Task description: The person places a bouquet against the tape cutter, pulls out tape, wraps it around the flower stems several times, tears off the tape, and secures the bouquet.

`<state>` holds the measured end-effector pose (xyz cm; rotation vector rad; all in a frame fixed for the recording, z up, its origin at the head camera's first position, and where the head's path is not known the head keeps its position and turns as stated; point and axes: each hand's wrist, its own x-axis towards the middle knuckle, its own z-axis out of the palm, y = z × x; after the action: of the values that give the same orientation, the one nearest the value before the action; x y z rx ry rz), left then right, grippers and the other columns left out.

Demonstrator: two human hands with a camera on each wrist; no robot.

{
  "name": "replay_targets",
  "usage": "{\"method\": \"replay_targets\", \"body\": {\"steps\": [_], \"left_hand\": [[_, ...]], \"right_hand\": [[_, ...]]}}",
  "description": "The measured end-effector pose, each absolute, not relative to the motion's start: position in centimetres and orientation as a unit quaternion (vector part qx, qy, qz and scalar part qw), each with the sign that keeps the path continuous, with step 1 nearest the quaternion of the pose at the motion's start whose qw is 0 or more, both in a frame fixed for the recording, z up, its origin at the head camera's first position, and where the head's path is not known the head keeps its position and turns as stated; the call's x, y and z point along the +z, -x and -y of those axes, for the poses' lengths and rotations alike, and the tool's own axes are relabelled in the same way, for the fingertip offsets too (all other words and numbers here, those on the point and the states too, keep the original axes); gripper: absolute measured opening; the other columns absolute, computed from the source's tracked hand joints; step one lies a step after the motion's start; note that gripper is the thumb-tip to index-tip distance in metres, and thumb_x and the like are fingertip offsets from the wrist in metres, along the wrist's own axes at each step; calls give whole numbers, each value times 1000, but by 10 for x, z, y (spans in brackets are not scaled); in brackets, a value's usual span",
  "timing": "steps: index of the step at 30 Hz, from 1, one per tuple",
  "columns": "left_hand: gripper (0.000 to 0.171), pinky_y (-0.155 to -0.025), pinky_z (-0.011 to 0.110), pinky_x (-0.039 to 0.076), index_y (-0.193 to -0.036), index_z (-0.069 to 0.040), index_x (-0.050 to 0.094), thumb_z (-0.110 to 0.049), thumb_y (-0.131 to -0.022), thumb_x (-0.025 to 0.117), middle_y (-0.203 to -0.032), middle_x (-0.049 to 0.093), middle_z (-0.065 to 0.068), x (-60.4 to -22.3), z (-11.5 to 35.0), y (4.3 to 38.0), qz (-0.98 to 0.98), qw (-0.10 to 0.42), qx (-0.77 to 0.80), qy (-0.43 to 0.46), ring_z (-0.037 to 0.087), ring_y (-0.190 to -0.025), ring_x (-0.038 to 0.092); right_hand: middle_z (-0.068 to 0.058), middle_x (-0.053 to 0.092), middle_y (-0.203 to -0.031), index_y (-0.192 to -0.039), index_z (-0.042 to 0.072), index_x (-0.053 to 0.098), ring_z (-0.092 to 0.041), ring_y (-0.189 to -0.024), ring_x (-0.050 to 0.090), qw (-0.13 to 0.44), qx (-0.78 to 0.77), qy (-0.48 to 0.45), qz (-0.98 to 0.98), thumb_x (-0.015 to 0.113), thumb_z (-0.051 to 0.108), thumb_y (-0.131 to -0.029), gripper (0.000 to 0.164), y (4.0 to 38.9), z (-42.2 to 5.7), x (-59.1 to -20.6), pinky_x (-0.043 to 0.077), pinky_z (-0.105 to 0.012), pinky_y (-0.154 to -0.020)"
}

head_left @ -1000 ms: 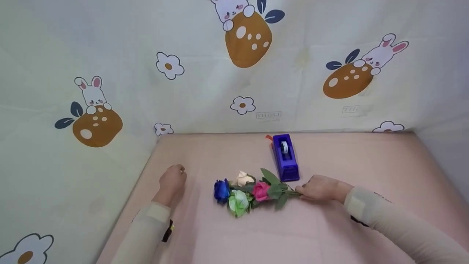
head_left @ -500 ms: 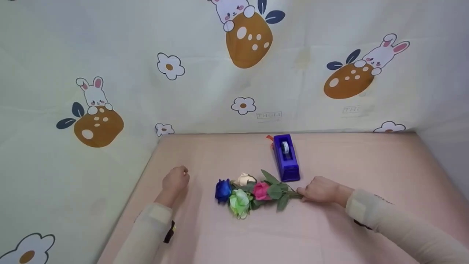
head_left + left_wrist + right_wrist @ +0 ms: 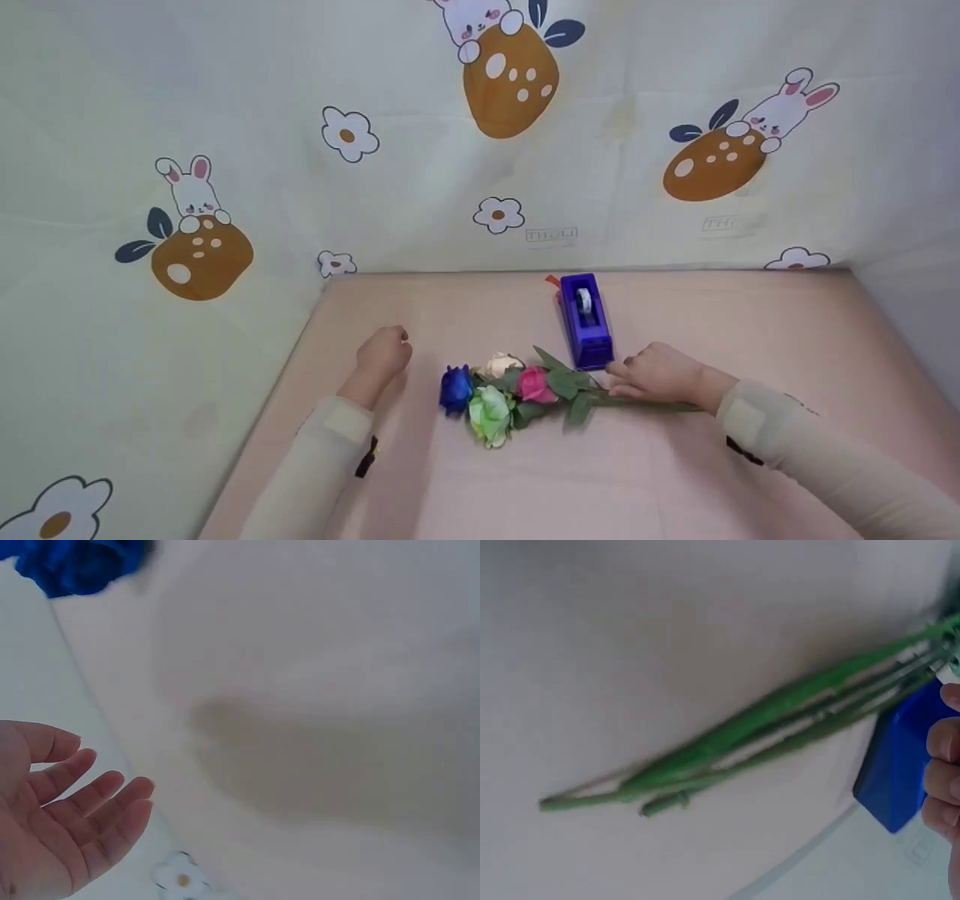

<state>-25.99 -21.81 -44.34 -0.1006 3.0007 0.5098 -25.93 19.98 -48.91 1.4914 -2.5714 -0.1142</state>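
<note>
A bunch of artificial roses lies sideways on the pink table, with a blue rose [image 3: 455, 390], a green rose [image 3: 491, 416], a pink rose [image 3: 535, 385] and a cream rose [image 3: 502, 365]. Its green stems [image 3: 780, 720] stretch rightward, gathered in a loose bundle. Just over the stems, near the leaves, hovers my right hand [image 3: 664, 371], fingers loosely bent and gripping nothing. My left hand [image 3: 384, 352] is held left of the blue rose, apart from it. In the left wrist view its fingers [image 3: 109, 810] are relaxed around bare air.
Behind the stems stands a blue tape dispenser [image 3: 587, 326], its front end close to my right fingertips. A bit of red-orange ribbon [image 3: 553, 280] shows at its far left side. A patterned cloth wall [image 3: 420, 172] rises at the table's back edge.
My right hand has let go of the stems and lifted slightly, uncovering them. My left hand has moved right and away from me, nearer the blue rose. The bunch has barely shifted.
</note>
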Motion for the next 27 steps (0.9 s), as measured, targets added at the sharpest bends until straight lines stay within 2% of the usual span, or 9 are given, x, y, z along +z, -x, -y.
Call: {"method": "replay_targets", "body": {"steps": [3,6,11,14,15,17,22,24,27], "left_hand": [[30,-83,44,47,-114,0,58,-12,-89,46,-116,60,17,-429,186,268,-982,35,184,10,31,-103,57],[31,-81,40,48,-115,-3,59,-14,-90,47,-116,61,13,-418,148,276,-976,37,215,-16,26,-100,58],[29,-81,38,48,-115,-5,59,-15,-89,50,-114,61,11,-413,82,283,-952,91,286,-55,24,-100,59],[28,-81,36,47,-113,-8,61,-19,-88,53,-114,62,8,-424,46,286,-948,107,292,-69,20,-99,58],[28,-81,36,47,-112,-8,62,-20,-88,53,-114,62,7,-427,35,284,-950,107,287,-69,19,-98,59],[24,-69,30,47,-103,-10,66,-22,-86,55,-102,65,2,-459,21,301,-948,77,296,-89,14,-83,59],[16,-52,26,44,-83,-11,69,-24,-85,60,-76,64,-1,-488,-3,315,-935,106,334,-52,11,-61,55],[15,-54,26,45,-83,-11,70,-22,-85,61,-78,66,0,-463,-13,294,-942,125,312,-5,13,-63,57],[11,-53,25,44,-83,-12,70,-22,-83,64,-83,67,0,-448,-22,280,-946,117,299,45,13,-65,58]], "right_hand": [[2,55,-57,-91,10,55,-9,-43,43,131,33,-453,881,57,30,-89,20,265,-202,-479,39,-29,-43],[0,58,-64,-101,5,57,-9,-49,45,128,152,-347,917,60,18,-87,19,273,-201,-469,40,-28,-47],[-10,58,-82,-117,-5,47,-9,-61,53,-16,447,-135,884,49,9,-92,29,284,-194,-458,45,-25,-56],[-11,58,-83,-123,-8,39,-9,-61,56,-91,539,-61,835,44,10,-93,35,286,-187,-457,48,-24,-56],[-10,57,-81,-123,-8,38,-8,-58,55,-111,550,-46,826,44,11,-93,36,286,-185,-457,48,-23,-55],[-7,56,-76,-120,-9,40,-7,-54,53,-140,550,-36,823,44,13,-93,35,285,-179,-458,48,-23,-52],[-2,53,-67,-105,-8,50,-6,-49,48,-181,525,-30,831,46,16,-92,27,282,-168,-461,48,-24,-49],[1,51,-64,-101,-7,51,-5,-49,48,-187,520,-25,833,46,16,-92,25,282,-167,-463,47,-23,-48],[3,48,-60,-93,-6,53,-5,-48,46,-197,518,-11,832,46,15,-91,22,283,-168,-465,46,-22,-48]]}}
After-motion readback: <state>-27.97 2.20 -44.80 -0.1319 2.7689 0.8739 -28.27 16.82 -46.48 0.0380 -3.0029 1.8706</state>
